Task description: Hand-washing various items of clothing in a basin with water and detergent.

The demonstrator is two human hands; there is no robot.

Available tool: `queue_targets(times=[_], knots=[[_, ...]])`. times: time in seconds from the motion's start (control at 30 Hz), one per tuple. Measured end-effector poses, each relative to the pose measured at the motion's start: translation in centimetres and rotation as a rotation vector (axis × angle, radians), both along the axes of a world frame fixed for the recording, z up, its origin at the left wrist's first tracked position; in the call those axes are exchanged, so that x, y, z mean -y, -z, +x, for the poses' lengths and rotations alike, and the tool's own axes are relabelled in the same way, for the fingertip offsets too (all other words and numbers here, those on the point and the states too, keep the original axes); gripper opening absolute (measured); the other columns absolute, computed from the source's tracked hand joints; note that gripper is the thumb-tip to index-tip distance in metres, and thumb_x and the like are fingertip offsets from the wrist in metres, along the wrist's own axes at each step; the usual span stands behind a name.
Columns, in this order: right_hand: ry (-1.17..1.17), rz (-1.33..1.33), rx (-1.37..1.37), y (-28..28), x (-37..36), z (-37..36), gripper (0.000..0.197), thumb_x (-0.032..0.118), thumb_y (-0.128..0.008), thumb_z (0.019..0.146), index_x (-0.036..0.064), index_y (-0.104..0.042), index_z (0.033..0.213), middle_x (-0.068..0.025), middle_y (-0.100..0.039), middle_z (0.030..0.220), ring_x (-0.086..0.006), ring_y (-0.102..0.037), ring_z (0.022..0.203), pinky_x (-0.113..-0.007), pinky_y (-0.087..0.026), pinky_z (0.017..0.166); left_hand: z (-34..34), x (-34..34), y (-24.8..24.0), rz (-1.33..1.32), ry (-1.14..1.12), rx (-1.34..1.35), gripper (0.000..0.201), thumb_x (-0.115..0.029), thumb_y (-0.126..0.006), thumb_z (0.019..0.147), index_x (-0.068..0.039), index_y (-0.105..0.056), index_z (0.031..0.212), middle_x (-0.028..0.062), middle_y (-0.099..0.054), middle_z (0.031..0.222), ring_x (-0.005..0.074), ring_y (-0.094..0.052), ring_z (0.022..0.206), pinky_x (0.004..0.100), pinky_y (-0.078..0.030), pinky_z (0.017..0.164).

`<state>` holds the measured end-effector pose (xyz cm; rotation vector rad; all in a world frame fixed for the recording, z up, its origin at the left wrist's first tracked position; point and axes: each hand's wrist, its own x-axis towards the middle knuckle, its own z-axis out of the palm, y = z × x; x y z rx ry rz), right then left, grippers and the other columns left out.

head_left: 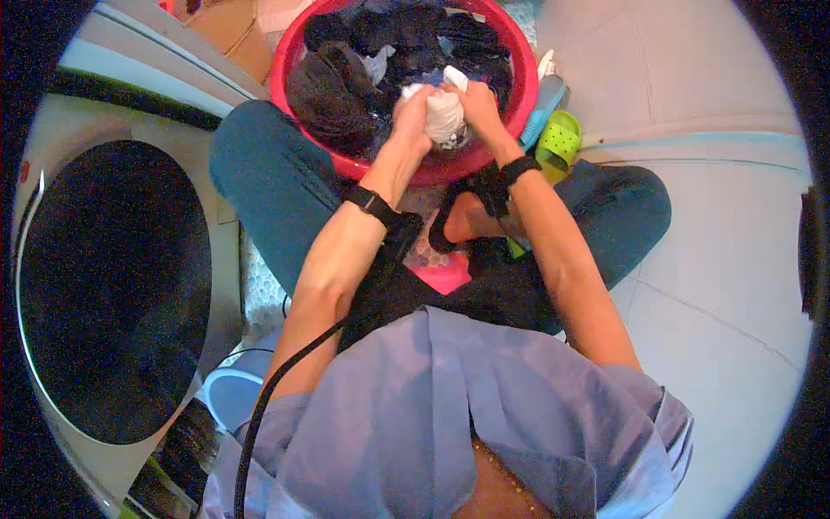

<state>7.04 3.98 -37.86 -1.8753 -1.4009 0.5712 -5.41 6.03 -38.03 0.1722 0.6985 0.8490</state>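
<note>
Between my knees stands a round red basin [278, 78] full of dark wet-looking clothes [333, 95]. Over its near half, my left hand [413, 114] and my right hand [477, 105] are closed on a bunched white cloth [445, 117]. Its lower part hangs between my hands and has a dark pattern. A white end of it sticks up by my right hand. What kind of garment it is I cannot make out. A small pale piece of fabric [379, 65] lies among the dark clothes, left of my hands.
A front-loading machine with a dark round door [117, 294] stands at my left. Beside my left hip is a light blue tub [233, 394]. Green clogs [560, 138] and a blue-grey slipper [546, 104] lie right of the basin. A cardboard box [229, 39] is at the far left.
</note>
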Motion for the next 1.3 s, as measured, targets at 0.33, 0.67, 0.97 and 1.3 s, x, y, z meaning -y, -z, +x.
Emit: queue_targets(times=[0.33, 0.67, 0.97, 1.3], knots=[[-0.320, -0.460, -1.903, 5.4, 3.0, 2.2, 0.061, 0.058, -0.039, 0.081, 0.0072, -0.046, 0.115, -0.0164, -0.057, 0.102, -0.0320, -0.056, 0.091, -0.046, -0.042, 0.086, -0.2, 2.8, -4.4, 0.358, 0.201, -0.014, 0.018, -0.004, -0.056, 0.068, -0.005, -0.054, 0.085, 0.0060, -0.057, 0.082, 0.0189, -0.058, 0.076, 0.0322, -0.048, 0.073], [-0.192, 0.079, -1.260, 1.6, 1.8, 2.0, 0.028, 0.022, -0.059, 0.077, 0.0040, -0.057, 0.098, -0.0064, -0.060, 0.093, -0.0192, -0.058, 0.082, -0.032, -0.046, 0.076, -1.9, 3.1, 2.5, 0.057, 0.108, 0.010, 0.025, -0.018, -0.050, 0.079, -0.001, -0.054, 0.097, 0.0136, -0.059, 0.096, 0.0286, -0.057, 0.087, 0.0415, -0.046, 0.080], [-0.263, 0.019, 0.110, -5.2, 5.6, -6.5, 0.046, 0.055, -0.047, 0.073, 0.0125, -0.063, 0.076, -0.0141, -0.062, 0.073, -0.0331, -0.060, 0.067, -0.043, -0.047, 0.060, -3.5, 0.8, 3.0, 0.029, 0.200, 0.143, 0.042, -0.044, -0.034, 0.083, -0.008, -0.057, 0.085, 0.0091, -0.060, 0.085, 0.0262, -0.057, 0.077, 0.0387, -0.046, 0.070], [0.023, -0.236, -0.038, 2.5, 1.9, -2.6, 0.036, 0.036, -0.046, 0.079, 0.0040, -0.063, 0.080, -0.0207, -0.061, 0.082, -0.0361, -0.060, 0.075, -0.046, -0.047, 0.066, -1.9, 2.9, 0.8, 0.177, 0.138, -0.367, 0.028, -0.035, -0.052, 0.080, -0.008, -0.058, 0.083, 0.0044, -0.061, 0.076, 0.0172, -0.057, 0.061, 0.0303, -0.046, 0.060]])
